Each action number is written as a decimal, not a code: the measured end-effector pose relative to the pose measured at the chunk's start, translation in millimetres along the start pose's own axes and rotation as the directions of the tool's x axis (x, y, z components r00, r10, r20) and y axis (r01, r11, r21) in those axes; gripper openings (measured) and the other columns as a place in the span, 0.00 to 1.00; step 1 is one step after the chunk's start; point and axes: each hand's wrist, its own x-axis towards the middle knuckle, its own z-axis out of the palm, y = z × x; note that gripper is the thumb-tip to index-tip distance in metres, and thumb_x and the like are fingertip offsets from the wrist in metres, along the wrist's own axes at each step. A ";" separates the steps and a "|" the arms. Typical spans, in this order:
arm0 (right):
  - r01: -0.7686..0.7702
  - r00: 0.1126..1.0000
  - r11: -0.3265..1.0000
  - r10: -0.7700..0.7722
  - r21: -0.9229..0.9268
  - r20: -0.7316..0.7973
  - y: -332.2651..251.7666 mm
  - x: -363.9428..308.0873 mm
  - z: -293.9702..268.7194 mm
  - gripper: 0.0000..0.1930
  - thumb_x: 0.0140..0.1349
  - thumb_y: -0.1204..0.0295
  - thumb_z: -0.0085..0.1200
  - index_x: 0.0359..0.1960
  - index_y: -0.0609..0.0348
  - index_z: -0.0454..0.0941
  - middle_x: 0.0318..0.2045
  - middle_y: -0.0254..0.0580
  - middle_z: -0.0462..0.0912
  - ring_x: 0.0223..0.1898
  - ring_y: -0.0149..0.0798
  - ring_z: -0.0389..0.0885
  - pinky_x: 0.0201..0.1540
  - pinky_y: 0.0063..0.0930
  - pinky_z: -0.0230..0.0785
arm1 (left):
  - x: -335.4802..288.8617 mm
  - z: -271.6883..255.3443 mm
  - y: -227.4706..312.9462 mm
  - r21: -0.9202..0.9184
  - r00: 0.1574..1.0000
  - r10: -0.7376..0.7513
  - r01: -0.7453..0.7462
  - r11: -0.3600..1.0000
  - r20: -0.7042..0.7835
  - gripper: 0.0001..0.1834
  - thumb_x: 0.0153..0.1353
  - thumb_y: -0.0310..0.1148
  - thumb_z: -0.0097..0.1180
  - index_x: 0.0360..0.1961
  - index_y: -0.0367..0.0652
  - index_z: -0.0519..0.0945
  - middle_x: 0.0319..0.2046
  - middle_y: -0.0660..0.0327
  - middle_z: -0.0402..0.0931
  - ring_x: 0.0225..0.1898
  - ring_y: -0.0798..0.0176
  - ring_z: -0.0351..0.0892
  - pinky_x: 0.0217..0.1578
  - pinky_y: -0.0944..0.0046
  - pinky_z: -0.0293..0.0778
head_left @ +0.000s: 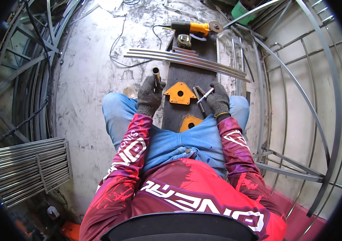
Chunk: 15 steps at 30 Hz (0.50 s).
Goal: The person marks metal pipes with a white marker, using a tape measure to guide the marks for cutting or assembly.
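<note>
My left hand, in a dark grey glove, is closed around a short metal tube that stands nearly upright with its open end up. My right hand, gloved alike, pinches a slim silver-white pen-like marker slanting to the left. A dark, thin stick-like tool is just below that marker; whether the hand touches it I cannot tell. Between my hands an orange arrow-shaped welding magnet lies on a dark board. A second orange magnet lies nearer, partly hidden by my jeans.
Several long metal bars lie across the board. Beyond them are a tape measure and a yellow-black angle grinder, its cord on the floor. Metal frames lean at right; a barred metal grille and more steel stand at left.
</note>
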 end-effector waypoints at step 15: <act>0.049 0.996 0.995 -0.042 0.091 -0.077 9.3 -0.3 1.8 0.19 0.54 0.82 0.50 0.49 0.56 0.78 0.44 0.49 0.83 0.48 0.45 0.83 0.54 0.33 0.72 | 4.5 2.2 -4.2 -0.012 0.986 -0.166 0.167 0.986 0.009 0.18 0.69 0.46 0.54 0.39 0.39 0.76 0.29 0.47 0.78 0.32 0.43 0.80 0.34 0.50 0.73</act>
